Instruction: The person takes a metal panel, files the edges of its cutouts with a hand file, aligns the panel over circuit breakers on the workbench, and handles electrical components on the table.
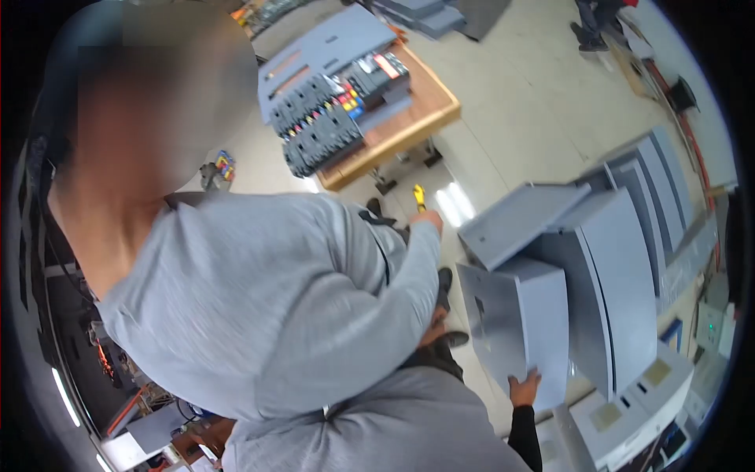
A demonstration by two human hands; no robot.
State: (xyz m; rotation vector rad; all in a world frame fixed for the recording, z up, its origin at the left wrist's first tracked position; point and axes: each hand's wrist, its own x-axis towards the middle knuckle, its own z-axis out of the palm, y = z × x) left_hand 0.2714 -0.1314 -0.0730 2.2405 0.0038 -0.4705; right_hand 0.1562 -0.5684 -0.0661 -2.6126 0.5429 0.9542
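My right hand (525, 387), in a black sleeve, grips the lower edge of a grey metal box (546, 322), with the thumb apart from the fingers. The box stands on the floor beside other grey enclosures. I cannot find my left hand; a patch of skin shows below a co-worker's forearm, and whose it is I cannot tell. The co-worker in a grey sweater (236, 291) stands close on the left. That person's hand (429, 220) is closed on a yellow-handled tool (419, 197) whose kind I cannot make out.
A wooden-topped table (432, 94) at the top bears black circuit breakers (322, 130) and a grey panel (330, 39). Larger grey cabinets (621, 259) lean and stand on the right. White boxes (629, 409) are at lower right. Another person's legs (594, 23) show far off.
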